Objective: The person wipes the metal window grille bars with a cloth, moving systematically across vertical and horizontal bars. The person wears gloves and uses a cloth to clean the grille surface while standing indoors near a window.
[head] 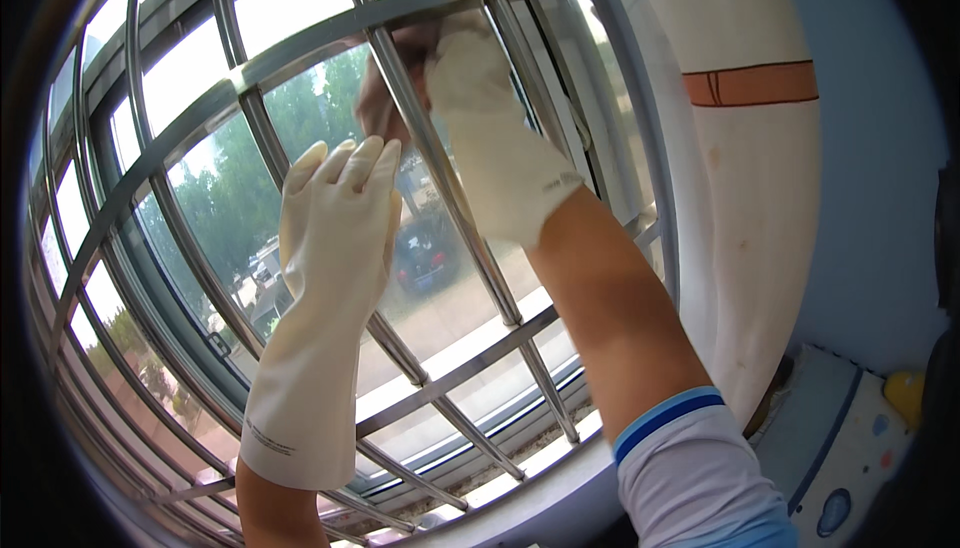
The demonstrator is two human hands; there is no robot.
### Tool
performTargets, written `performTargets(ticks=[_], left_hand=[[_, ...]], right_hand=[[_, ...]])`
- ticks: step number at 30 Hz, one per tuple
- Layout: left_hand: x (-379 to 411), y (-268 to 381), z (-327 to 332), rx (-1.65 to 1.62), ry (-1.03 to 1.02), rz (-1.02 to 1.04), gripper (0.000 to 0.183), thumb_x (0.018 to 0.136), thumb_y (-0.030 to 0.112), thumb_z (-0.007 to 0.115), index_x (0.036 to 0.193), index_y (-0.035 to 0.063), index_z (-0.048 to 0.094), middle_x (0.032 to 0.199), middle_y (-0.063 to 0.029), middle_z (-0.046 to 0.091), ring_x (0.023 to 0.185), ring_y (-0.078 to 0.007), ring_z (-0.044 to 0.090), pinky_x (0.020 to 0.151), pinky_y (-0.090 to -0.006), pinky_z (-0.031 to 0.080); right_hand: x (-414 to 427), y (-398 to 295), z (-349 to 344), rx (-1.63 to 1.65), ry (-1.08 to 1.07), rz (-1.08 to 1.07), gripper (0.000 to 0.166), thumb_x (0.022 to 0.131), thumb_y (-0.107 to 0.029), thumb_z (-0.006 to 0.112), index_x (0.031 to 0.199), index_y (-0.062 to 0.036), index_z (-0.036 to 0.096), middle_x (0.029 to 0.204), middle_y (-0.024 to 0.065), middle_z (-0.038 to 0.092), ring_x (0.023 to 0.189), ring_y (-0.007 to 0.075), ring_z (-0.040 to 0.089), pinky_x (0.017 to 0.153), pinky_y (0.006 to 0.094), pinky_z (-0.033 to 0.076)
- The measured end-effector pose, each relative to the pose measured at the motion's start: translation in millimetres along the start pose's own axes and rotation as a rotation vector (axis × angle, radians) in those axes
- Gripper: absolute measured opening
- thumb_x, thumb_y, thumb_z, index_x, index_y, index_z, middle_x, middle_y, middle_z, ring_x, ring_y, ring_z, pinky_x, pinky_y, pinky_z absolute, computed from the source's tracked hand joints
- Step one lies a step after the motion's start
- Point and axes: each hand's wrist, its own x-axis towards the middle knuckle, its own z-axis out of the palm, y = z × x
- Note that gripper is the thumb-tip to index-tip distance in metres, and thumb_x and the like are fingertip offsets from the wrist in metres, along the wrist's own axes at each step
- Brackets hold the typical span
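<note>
My left hand (337, 225), in a long white rubber glove, is raised with its back toward me and its fingers pointing up. It covers part of an upright metal bar (264, 127) of the window grille; whether the fingers grip that bar is hidden. Beyond the bars, my right hand (472, 82), in a matching glove, reaches through the grille to the window glass (427, 308). It is blurred. At its left side, behind another upright bar (409, 97), it holds a brown, blurred thing that looks like a cloth (386, 90) near the pane.
Flat metal crossbars (300, 52) join the grille's uprights. A white curtain (757, 195) with an orange band hangs at right, beside a blue wall (862, 173). Patterned bedding (825, 435) and a yellow object (905, 398) lie at lower right. A parked car (424, 255) shows outside.
</note>
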Motion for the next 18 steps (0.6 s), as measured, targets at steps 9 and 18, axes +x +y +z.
performTargets(ticks=[9, 18], left_hand=[[-11.2, -3.7, 0.6, -0.041, 0.122, -0.023, 0.039, 0.098, 0.012, 0.074, 0.136, 0.0153, 0.068, 0.135, -0.0030, 0.072, 0.131, -0.0193, 0.063, 0.129, -0.0404, 0.033], [-74.0, 117.0, -63.5, -1.322, -0.005, -0.420, 0.066, 0.105, 0.015, 0.068, 0.165, 0.0110, 0.041, 0.155, -0.0166, 0.060, 0.123, -0.0312, 0.070, 0.100, -0.0419, 0.060]], right_hand=[[-132.4, 21.3, -52.8, 0.329, -0.257, 0.094, 0.038, 0.096, 0.003, 0.053, 0.131, -0.0037, 0.065, 0.108, 0.0140, 0.070, 0.099, 0.0247, 0.072, 0.087, 0.0357, 0.058], [-219.5, -4.8, -199.5, 1.234, -0.278, 0.496, 0.065, 0.082, 0.018, 0.052, 0.143, -0.0029, 0.064, 0.128, 0.0194, 0.067, 0.116, 0.0308, 0.069, 0.105, 0.0366, 0.053]])
